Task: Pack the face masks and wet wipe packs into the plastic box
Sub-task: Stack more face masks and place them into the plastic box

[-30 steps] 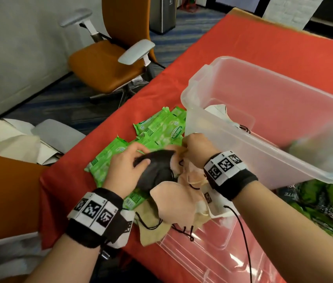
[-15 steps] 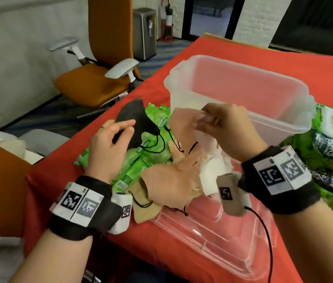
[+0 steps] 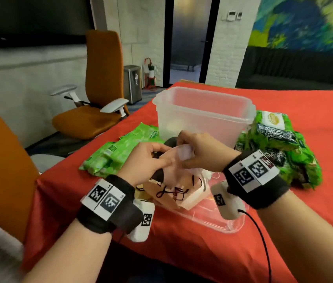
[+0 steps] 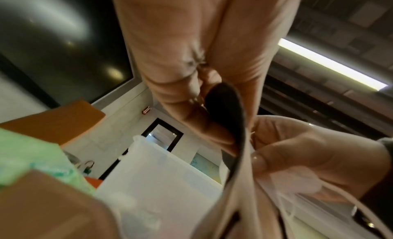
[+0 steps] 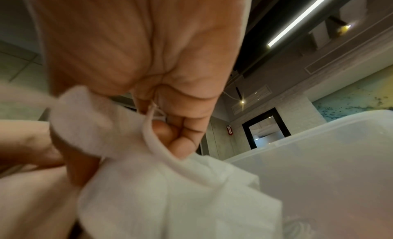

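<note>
A clear plastic box [image 3: 202,111] stands upright on the red table. Just in front of it both hands hold a bundle of face masks [image 3: 173,190] above the table. My left hand [image 3: 161,158] grips a black mask [image 4: 225,108] together with pink masks, whose black ear loops hang down. My right hand [image 3: 184,154] pinches a white mask [image 5: 149,158] at the bundle's right side. Green wet wipe packs [image 3: 120,148] lie left of the box, and darker green packs [image 3: 279,144] are piled to its right.
A clear lid [image 3: 212,219] lies flat on the red cloth under the bundle, near the table's front edge. An orange office chair [image 3: 100,111] stands off the table's left side. A cable runs from my right wrist.
My left hand brought the black mask over to my right hand, and both now hold the masks as one bundle. The view has tilted up.
</note>
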A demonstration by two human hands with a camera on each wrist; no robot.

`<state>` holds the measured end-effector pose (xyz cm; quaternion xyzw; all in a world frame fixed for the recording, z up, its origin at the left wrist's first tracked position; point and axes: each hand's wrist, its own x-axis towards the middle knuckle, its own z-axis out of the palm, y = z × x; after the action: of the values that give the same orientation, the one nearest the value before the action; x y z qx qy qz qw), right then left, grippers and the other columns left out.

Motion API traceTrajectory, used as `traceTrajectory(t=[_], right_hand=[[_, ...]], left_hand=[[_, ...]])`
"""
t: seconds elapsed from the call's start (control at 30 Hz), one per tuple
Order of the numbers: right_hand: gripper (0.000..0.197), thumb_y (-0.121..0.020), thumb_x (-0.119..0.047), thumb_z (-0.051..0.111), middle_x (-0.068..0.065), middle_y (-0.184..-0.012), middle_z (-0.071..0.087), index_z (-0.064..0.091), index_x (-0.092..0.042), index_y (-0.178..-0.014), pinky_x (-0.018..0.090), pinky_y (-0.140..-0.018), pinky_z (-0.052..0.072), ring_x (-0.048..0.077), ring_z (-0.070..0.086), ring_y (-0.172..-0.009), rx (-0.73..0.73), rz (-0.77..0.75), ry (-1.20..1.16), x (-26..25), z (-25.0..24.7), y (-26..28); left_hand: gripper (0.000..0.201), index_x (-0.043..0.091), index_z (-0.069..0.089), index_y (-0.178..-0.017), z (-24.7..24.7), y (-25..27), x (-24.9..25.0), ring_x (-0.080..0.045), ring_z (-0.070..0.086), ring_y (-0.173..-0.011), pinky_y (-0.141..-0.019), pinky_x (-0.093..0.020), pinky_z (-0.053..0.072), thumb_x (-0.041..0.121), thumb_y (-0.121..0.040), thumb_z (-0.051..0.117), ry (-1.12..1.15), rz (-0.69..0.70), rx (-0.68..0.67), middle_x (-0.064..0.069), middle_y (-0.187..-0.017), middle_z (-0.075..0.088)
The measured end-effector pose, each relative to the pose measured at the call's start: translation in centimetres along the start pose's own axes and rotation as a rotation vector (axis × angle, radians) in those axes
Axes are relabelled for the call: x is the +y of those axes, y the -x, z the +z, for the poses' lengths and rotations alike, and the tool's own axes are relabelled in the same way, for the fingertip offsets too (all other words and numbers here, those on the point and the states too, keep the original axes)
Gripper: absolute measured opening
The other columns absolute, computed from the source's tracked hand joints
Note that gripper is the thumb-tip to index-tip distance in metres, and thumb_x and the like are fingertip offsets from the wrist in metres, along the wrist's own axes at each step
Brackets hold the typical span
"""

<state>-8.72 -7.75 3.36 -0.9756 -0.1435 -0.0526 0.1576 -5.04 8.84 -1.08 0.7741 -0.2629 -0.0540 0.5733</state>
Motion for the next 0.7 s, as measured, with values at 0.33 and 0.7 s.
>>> traceTrajectory(t=[0.33,0.7], right_hand=[[0.010,-0.082,0.001,0.058,-0.002,-0.065,0.055,0.063,-0.006,-0.087,0.016,-0.052,0.033,0.018,0.051,-0.063,0.247,0.166,-0.162,3.1,2.0,3.5],[0.005,-0.089,-0.009,0.056,0.015,-0.093,0.067,0.058,-0.006,-0.092,0.034,-0.076,0.047,0.032,0.063,-0.087,0.356,0.437,-0.219,6.0,4.2,4.1]], left_hand=[[0.037,0.024,0.058,-0.083,4.3,0.7,-1.8,0.001,0.055,-0.066,-0.066,-0.014,0.042,-0.013,-0.080,0.059,0.143,0.011,0.027,0.003,-0.080,0.061],[0.039,0.017,0.068,-0.075,5.8,-0.1,-5.1,-0.013,0.058,-0.097,-0.077,-0.007,0.040,-0.013,-0.084,0.045,0.033,-0.164,0.073,-0.006,-0.092,0.066]])
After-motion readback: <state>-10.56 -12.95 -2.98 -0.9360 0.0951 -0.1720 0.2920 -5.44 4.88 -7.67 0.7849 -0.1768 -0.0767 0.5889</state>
